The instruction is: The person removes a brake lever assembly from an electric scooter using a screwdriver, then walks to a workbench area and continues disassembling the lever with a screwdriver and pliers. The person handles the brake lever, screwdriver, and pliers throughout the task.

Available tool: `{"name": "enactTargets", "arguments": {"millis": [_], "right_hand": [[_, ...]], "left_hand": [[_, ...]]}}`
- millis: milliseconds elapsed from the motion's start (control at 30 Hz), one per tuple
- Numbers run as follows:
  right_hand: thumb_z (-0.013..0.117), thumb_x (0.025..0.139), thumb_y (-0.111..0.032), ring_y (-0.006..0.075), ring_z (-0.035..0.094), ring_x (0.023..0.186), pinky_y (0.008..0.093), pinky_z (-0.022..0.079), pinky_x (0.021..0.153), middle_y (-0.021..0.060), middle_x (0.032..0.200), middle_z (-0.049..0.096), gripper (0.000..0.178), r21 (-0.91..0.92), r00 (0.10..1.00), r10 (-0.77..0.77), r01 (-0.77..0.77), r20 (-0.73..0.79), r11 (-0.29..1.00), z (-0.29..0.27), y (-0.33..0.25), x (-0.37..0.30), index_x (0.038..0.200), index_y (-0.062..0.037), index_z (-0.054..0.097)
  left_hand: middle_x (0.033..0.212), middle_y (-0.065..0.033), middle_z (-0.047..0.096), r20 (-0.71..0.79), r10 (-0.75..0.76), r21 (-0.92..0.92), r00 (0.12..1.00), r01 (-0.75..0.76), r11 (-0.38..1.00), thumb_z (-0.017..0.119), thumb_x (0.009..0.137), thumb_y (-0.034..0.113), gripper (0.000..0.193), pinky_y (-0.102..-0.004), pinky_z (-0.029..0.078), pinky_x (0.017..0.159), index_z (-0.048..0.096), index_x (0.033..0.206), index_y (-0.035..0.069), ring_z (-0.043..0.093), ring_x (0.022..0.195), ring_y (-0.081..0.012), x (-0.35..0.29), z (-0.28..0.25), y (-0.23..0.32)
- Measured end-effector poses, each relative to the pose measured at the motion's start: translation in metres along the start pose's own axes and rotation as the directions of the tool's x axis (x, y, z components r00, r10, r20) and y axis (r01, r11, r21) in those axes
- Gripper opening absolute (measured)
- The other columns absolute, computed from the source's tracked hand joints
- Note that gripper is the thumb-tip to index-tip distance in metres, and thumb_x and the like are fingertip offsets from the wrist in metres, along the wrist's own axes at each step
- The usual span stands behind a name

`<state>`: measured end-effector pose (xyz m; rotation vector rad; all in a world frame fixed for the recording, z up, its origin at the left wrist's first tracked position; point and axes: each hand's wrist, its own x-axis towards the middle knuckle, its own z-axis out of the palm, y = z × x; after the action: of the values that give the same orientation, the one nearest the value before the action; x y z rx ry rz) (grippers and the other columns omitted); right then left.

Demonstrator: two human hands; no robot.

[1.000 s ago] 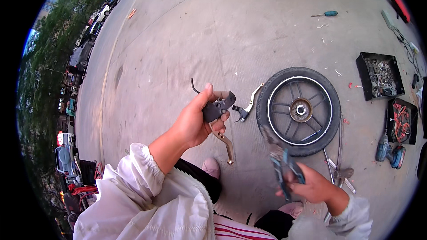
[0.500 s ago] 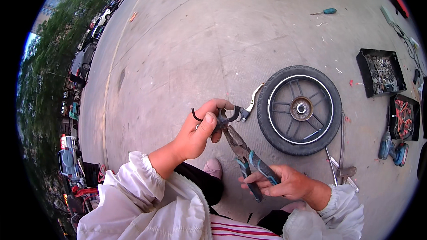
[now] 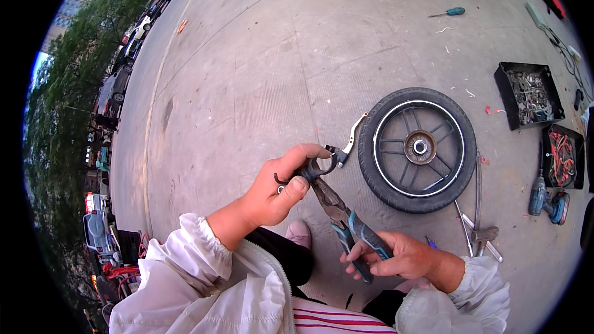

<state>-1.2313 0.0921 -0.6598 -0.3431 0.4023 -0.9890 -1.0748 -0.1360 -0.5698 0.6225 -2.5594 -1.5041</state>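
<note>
My left hand (image 3: 272,188) is closed around a small dark metal part (image 3: 312,170) with curved, hook-like ends. Its thumb presses on the near side, and the fingers partly hide the piece. Pliers (image 3: 371,239) with black and blue handles are in my right hand (image 3: 405,256), fingers around the grips. The jaws meet the underside of the dark part; whether they clamp it I cannot tell. Just beyond my left fingertips a silver lever (image 3: 354,139) with a black bracket lies on the ground, beside a black spoked wheel with a tyre (image 3: 366,167).
Right of the wheel stand a black tray of small hardware (image 3: 507,96) and a black box with red cords (image 3: 580,167). A cordless drill (image 3: 537,201) and a hammer (image 3: 486,234) lie nearer. A screwdriver (image 3: 456,11) lies far off. Parked vehicles (image 3: 114,86) line the left.
The dark part has turned in my left hand, its hook end now lower. My left thumb has shifted slightly down and right. The pliers have moved slightly down and right with my right hand.
</note>
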Motion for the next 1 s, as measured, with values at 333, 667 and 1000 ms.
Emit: {"name": "enactTargets", "arguments": {"millis": [333,667,1000], "right_hand": [[0.054,0.088,-0.006,0.0183,0.060,0.088,0.0336,0.047,0.079,0.0071,0.098,0.059,0.019,-0.483,0.988,-0.109,0.042,-0.113,0.875,-0.008,0.010,0.006,0.106,-0.0055,0.058],[0.059,0.076,-0.004,0.0346,0.053,0.089,0.0453,0.042,0.074,0.0165,0.098,0.048,0.019,-0.881,0.730,-0.683,-0.335,-0.019,-0.334,-0.023,0.002,0.024,0.094,-0.0077,0.058],[0.060,0.085,-0.009,0.0153,0.055,0.081,0.0289,0.044,0.073,0.0053,0.089,0.055,0.013,-0.641,0.971,-0.152,-0.003,-0.186,0.767,-0.019,-0.001,-0.005,0.098,-0.0054,0.059]], "left_hand": [[0.085,-0.0022,0.052,0.017,0.009,0.084,1.000,-0.011,0.996,0.046,0.100,0.021,0.030,-0.0257,0.043,0.067,0.050,0.119,-0.002,0.049,0.073,-0.0103,0.002,0.007,0.001],[0.075,-0.0026,0.052,-0.007,-0.697,-0.384,0.717,0.641,0.664,0.057,0.096,0.025,0.026,-0.0284,0.043,0.057,0.047,0.109,0.004,0.051,0.061,-0.0119,0.006,0.015,-0.016],[0.102,-0.0157,0.048,0.067,0.152,0.224,0.986,-0.163,0.961,0.055,0.088,0.002,0.030,-0.0331,0.044,0.082,0.043,0.116,0.000,0.051,0.088,-0.0250,0.001,0.013,-0.013]]}}
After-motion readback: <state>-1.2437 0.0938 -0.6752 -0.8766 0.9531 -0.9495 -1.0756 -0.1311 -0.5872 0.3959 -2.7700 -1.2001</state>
